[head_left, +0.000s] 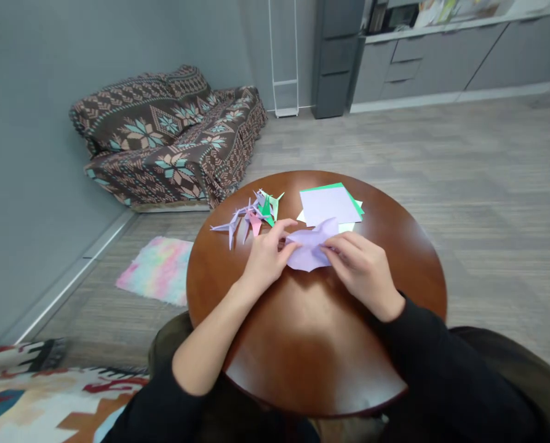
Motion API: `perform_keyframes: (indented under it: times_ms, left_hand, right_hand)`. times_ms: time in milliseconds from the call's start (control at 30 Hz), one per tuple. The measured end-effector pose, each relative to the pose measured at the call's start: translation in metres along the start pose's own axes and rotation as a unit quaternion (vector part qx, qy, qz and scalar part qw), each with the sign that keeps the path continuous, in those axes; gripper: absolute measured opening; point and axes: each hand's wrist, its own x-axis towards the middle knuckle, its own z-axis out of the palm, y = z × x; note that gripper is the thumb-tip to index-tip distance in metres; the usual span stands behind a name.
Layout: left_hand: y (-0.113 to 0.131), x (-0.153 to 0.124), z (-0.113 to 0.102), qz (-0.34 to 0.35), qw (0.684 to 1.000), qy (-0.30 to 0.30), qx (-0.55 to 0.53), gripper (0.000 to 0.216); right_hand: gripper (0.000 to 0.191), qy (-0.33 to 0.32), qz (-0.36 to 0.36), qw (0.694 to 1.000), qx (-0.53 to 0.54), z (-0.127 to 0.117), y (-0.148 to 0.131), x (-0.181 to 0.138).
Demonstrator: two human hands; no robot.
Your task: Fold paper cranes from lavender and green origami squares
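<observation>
A creased lilac paper sheet [308, 253] is held just above the round wooden table [312, 326], between the two hands and near the front edges of a stack of flat paper. The left hand [270, 251] appears to pinch its left edge between thumb and fingers, the index finger arched over it; the right hand [362, 264] has thumb and fingertips pressed together on its right part. Judging by its wavy edges and raised folds, this piece is partway worked: creased and partly shaped, but without the slim points of the finished ones. Those lie in a cluster beyond the left hand, apparently origami cranes, with a pink crane [255, 223], a green crane [266, 209] and a lilac crane [231, 227] at the near left; others overlap too closely to count. Unused material remains on the far side of the table: a flat lilac square [331, 205] on top, a green sheet [354, 205] showing along its far and right edges, and pale corners poking out underneath. How many sheets are left in the stack cannot be told.
</observation>
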Motion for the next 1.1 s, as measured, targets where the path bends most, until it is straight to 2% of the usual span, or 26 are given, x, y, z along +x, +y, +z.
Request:
perform_keyframes:
  times_ms: [267,533,667,767,833,900,967,1033,1100]
  left_hand:
    - [0.01,-0.007,0.011,0.049,0.995,-0.037,-0.077,0.008]
    - [0.011,-0.005,0.013,0.033,0.992,-0.058,-0.109,0.011]
    - [0.01,-0.006,0.015,0.003,0.984,-0.068,-0.165,0.015]
    - [0.01,-0.005,0.015,-0.014,0.977,-0.063,-0.205,0.018]
    - [0.01,-0.004,0.015,-0.014,0.973,-0.054,-0.223,0.02]
    - [0.008,-0.002,0.013,-0.013,0.966,-0.016,-0.258,0.023]
    - [0.005,0.0,0.011,-0.032,0.946,0.017,-0.322,0.025]
    - [0.003,0.001,0.009,-0.069,0.917,-0.005,-0.394,0.035]
    - [0.002,0.0,0.008,-0.098,0.891,-0.062,-0.439,0.051]
  right_hand:
    - [0.015,-0.008,-0.022,1.0,-0.02,0.001,-0.003,0.0]
    - [0.008,-0.038,0.024,0.999,0.029,0.005,-0.004,-0.002]
    - [0.011,-0.015,0.061,0.997,0.04,0.004,-0.005,-0.003]
    - [0.021,-0.028,0.036,0.998,0.042,0.001,-0.006,-0.002]
    - [0.018,-0.031,0.008,0.997,0.069,-0.002,-0.005,0.0]
    - [0.013,0.01,0.025,0.993,0.114,-0.004,-0.004,0.002]
    - [0.008,0.089,0.091,0.977,0.168,-0.005,-0.002,0.004]
    - [0.003,0.168,0.17,0.943,0.232,-0.004,0.0,0.007]
    - [0.003,0.21,0.223,0.906,0.293,-0.002,0.001,0.008]
